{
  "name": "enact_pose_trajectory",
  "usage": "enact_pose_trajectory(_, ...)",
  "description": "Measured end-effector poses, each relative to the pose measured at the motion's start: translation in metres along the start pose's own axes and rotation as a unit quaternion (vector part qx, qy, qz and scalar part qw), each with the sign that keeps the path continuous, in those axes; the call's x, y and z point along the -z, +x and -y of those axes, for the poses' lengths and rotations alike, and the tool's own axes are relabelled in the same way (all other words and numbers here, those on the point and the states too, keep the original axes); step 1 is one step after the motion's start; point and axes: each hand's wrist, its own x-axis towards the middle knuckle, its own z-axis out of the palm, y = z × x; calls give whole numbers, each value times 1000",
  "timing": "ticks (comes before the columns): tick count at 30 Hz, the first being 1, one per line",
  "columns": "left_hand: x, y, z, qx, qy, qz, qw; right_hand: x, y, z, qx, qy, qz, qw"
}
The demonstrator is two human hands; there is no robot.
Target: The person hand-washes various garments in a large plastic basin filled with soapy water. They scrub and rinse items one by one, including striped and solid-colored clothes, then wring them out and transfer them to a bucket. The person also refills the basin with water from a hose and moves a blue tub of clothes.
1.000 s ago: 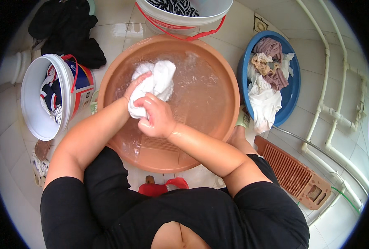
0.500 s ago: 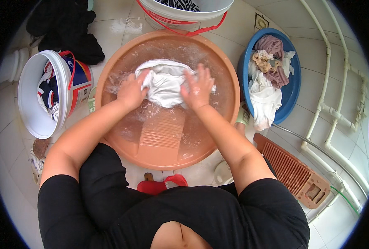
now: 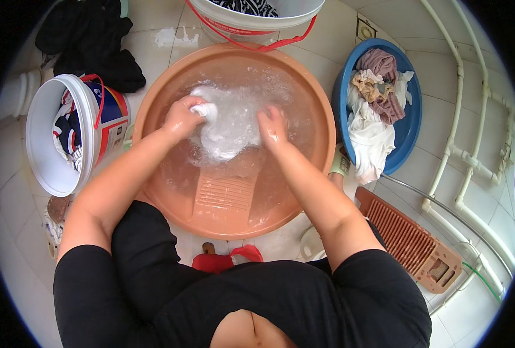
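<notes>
The white cloth (image 3: 228, 136) lies in the water near the middle of the frame, inside the orange basin (image 3: 322, 110). My left hand (image 3: 183, 118) is closed on 1 bunched fold at its upper-left edge, likely to stop it drifting. My right hand (image 3: 273, 124) sits at its right side, partly submerged; I cannot tell if it grips anything. At right, 1 blue tub (image 3: 409, 142) holds other clothes (image 3: 370, 139), probably to keep them separate; 1 washboard (image 3: 408, 235) rests at lower right.
</notes>
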Motion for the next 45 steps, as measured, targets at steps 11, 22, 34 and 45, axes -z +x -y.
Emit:
enact_pose_trajectory(11,8,-116,-134,-278,-123,428,851,21,-72,67,-158,740,328,565)
enact_pose_trajectory(22,67,-68,-82,-120,-321,98,934,31,-107,117,-176,694,350,605)
enact_pose_trajectory(34,54,-70,-99,-69,-543,203,812,-13,-129,120,-171,695,422,556)
enact_pose_trajectory(45,31,-72,-93,-125,-419,-9,899,1,-123,140,6,599,78,797)
